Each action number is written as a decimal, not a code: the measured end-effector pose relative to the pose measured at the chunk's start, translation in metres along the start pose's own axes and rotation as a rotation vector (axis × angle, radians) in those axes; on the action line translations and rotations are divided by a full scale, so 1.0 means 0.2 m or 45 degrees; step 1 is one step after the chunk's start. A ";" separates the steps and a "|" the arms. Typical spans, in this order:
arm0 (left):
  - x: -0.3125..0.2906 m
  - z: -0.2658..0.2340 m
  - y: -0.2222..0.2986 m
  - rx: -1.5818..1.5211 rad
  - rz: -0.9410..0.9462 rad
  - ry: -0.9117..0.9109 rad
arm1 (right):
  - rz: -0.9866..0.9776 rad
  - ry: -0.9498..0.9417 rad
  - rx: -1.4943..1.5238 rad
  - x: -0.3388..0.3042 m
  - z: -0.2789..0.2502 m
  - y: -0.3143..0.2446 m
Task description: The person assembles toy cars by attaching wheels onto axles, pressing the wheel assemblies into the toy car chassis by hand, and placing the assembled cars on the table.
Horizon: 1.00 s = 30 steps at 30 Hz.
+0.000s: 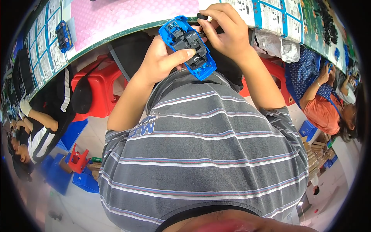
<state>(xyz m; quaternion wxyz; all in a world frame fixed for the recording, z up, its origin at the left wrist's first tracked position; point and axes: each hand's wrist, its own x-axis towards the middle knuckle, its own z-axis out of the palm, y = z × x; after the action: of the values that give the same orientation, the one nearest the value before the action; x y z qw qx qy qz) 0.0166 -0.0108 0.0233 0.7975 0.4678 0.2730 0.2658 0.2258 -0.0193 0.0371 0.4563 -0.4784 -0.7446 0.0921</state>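
Observation:
A blue toy car body (pixel 205 72) with a black interior fitted inside is tilted in front of my chest, near the table's edge. My left hand (pixel 162 58) is closed around its left side, the thumb pressed onto the black interior. At the far right of the car, my right hand (pixel 231 36) pinches a small black piece (pixel 201 16) with a pale end between thumb and forefinger. That piece is held just beyond the car body, apart from it. What exactly the small piece is cannot be made out.
Pink bubble wrap (pixel 131 17) covers the table ahead. A finished-looking blue toy car (pixel 63 36) lies on printed sheets at the left. Crumpled clear plastic (pixel 280 46) hangs over the edge at right. Red stools (pixel 98 91) stand below; co-workers sit on both sides.

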 end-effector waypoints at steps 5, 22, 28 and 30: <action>0.01 0.02 0.00 0.073 0.004 0.101 | -0.102 -0.053 -0.107 -0.05 0.03 0.08; -0.04 0.00 0.01 0.203 -0.015 0.117 | 0.275 -0.157 0.370 -0.08 0.01 0.00; -0.02 -0.02 0.01 0.156 -0.025 0.066 | 0.590 -0.461 0.678 -0.08 -0.03 0.02; -0.02 -0.02 0.01 0.156 -0.023 0.064 | 0.712 -0.420 0.881 -0.09 -0.01 0.02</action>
<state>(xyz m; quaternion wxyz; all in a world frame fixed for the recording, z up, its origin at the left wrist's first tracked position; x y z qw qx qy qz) 0.0106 -0.0098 0.0231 0.7626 0.5063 0.3131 0.2531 0.2327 -0.0319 0.0253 0.4223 -0.4595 -0.5752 0.5288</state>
